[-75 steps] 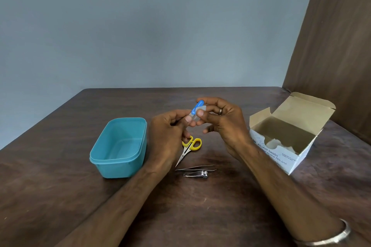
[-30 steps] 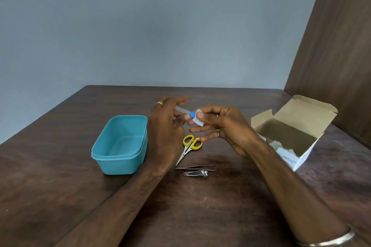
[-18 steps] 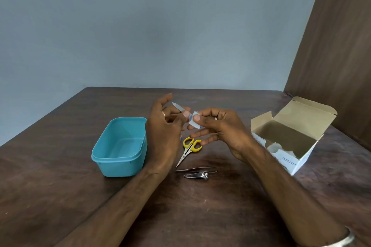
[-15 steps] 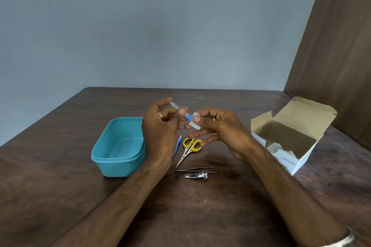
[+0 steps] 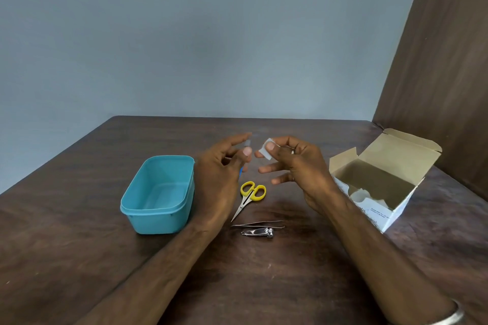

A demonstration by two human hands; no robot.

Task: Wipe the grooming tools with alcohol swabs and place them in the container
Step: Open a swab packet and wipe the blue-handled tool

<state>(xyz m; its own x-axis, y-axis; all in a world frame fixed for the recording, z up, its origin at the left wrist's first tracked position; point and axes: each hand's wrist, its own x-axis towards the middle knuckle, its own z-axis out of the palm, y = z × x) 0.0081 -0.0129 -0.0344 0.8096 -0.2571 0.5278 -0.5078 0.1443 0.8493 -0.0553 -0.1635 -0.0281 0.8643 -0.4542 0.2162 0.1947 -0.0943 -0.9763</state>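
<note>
My left hand (image 5: pixel 220 166) pinches a blue-handled nail file (image 5: pixel 247 143) above the table; only its grey blade tip and a sliver of blue handle show past my fingers. My right hand (image 5: pixel 293 163) pinches a small white alcohol swab (image 5: pixel 264 152) between thumb and forefinger, a short gap to the right of the file. The empty teal container (image 5: pixel 158 194) sits on the table just left of my left hand. Yellow-handled scissors (image 5: pixel 250 195), metal tweezers (image 5: pixel 257 224) and a nail clipper (image 5: pixel 257 232) lie on the table below my hands.
An open white alcohol swab box (image 5: pixel 380 187) with its flaps up stands at the right, near a brown wall panel (image 5: pixel 443 60). The dark wooden table (image 5: pixel 264 285) extends toward me.
The swab and file were touching as my right hand wiped along the file. Now my hands have drawn apart, the file turned more upright in my left hand, the swab lifted off it.
</note>
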